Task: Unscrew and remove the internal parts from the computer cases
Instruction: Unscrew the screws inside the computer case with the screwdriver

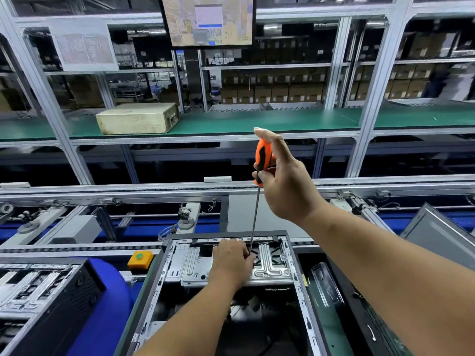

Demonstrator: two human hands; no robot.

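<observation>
The right hand (pixel 285 181) clenched the orange-handled screwdriver (pixel 262 163) high above the open computer case (pixel 298 283); its long shaft ran steeply down and slightly left to the tip. There, directly below that grip, the left hand (pixel 231 263) pinched the shaft against the metal drive bracket (pixel 270 265), hiding the screw. Another case (pixel 46 286) lay well left.

You grip a screwdriver (pixel 262 160) with an orange handle striped black and a dark steel shaft. Your open computer case (pixel 231 268) shows silver-grey metal framed in black. Beside it sits an orange box with a green button (pixel 139 259), over blue. The shelf mat (pixel 257 122) is green, and the old case (pixel 138 119) on it is yellowed beige
</observation>
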